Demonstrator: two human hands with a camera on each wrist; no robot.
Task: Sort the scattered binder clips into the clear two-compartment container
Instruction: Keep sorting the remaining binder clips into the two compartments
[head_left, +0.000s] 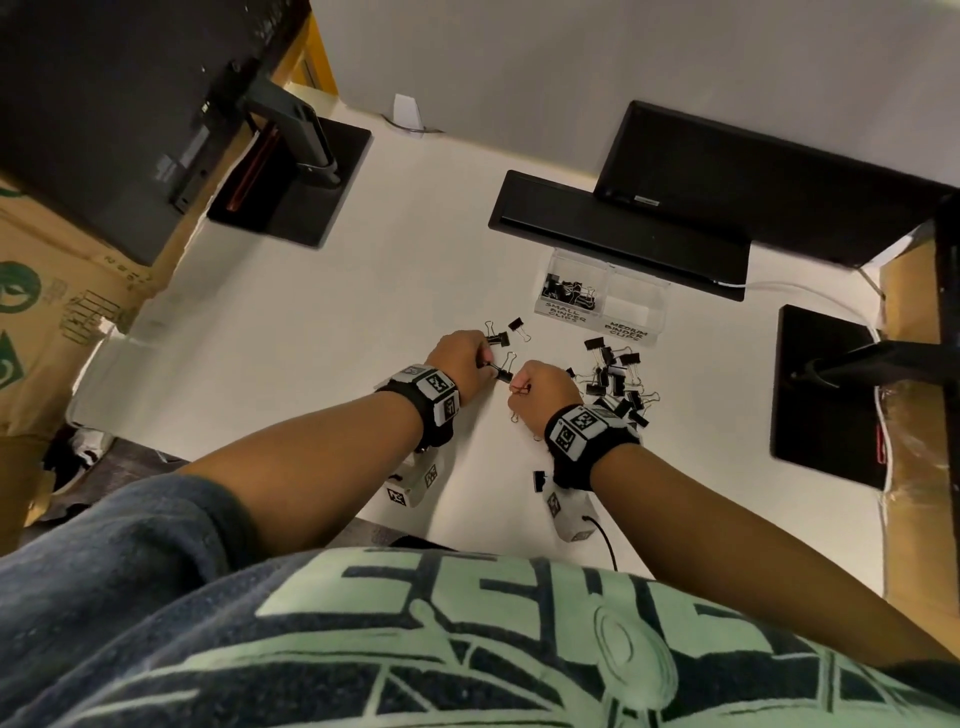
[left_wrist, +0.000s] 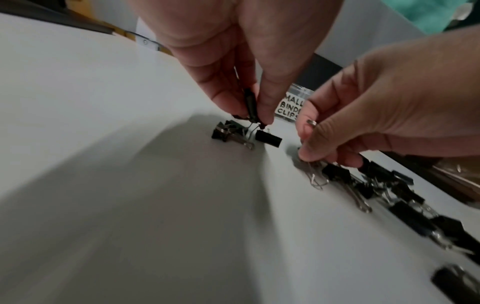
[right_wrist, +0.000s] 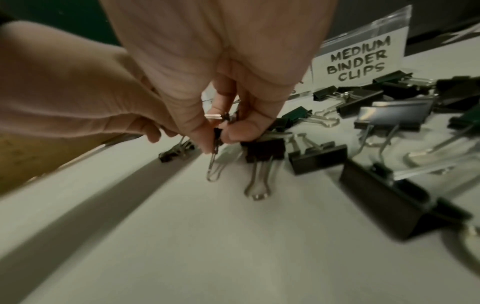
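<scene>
On the white table (head_left: 291, 322), both hands work beside the clip pile (head_left: 618, 387). The left hand (head_left: 460, 358) pinches a small clip (left_wrist: 250, 107); the right hand (head_left: 540, 389) pinches another (right_wrist: 217, 137). The container (head_left: 602, 304) lies at one o'clock, nearer the right hand.

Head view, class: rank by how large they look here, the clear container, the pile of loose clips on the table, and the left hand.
1. Clear container
2. Pile of loose clips: looks about the container's size, so this order is unsure
3. Left hand: clearly smallest
</scene>
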